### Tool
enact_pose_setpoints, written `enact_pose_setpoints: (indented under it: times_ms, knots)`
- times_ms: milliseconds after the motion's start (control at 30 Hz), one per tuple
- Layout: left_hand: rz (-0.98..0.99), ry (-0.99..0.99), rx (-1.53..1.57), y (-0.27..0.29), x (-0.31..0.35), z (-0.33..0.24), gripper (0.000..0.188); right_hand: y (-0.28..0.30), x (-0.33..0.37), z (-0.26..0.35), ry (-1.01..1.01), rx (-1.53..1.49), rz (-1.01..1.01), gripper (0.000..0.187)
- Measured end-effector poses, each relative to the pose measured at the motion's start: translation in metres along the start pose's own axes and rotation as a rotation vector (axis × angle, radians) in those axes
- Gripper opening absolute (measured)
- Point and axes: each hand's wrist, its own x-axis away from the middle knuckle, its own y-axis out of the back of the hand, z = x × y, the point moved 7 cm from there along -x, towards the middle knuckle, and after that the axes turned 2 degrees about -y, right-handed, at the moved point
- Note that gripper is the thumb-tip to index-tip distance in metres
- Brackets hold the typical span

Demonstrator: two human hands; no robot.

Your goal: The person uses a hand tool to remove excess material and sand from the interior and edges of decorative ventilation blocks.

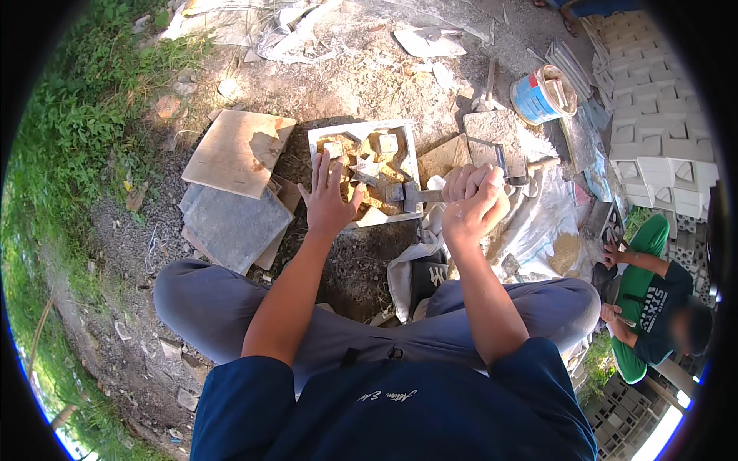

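Observation:
A white square mould block with a star-like pattern lies on the dirt in front of me, its hollows partly filled with brownish mortar. My left hand rests flat on its near left edge with the fingers spread. My right hand is closed around the handle of a small hammer, whose metal head sits over the block's near right side. I am squatting, with both knees wide apart.
Flat stone and wood slabs are stacked to the left. A blue bucket and a trowel lie beyond, white patterned blocks are piled at right. A person in green crouches at right. Grass borders the left.

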Motion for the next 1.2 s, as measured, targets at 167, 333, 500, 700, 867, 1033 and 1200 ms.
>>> enact_pose_setpoints:
  times_ms: [167,333,500,700,867,1033,1200]
  knots:
    - [-0.014,0.021,0.035,0.006,-0.005,-0.006,0.072,-0.001,-0.011,0.032,-0.008,-0.162,-0.004,0.05]
    - [-0.004,-0.005,-0.014,0.003,0.0,-0.001,0.069,0.0,-0.007,0.002,-0.02,-0.037,-0.031,0.048]
    - [-0.015,0.021,0.047,0.01,-0.002,-0.006,0.071,-0.007,-0.005,0.032,0.014,-0.123,0.012,0.047]
    - [-0.015,0.017,0.016,0.006,-0.005,0.0,0.07,-0.014,0.001,0.014,0.028,0.154,0.072,0.051]
    - [-0.018,-0.002,0.032,0.005,-0.003,-0.01,0.072,0.008,0.003,0.003,0.14,0.203,0.099,0.049]
    - [-0.021,0.028,0.03,0.012,-0.006,-0.005,0.073,-0.021,0.003,0.023,0.176,0.15,0.138,0.049]
    - [-0.055,-0.007,0.003,0.006,-0.001,-0.005,0.074,-0.019,0.003,0.018,0.28,0.446,0.214,0.048]
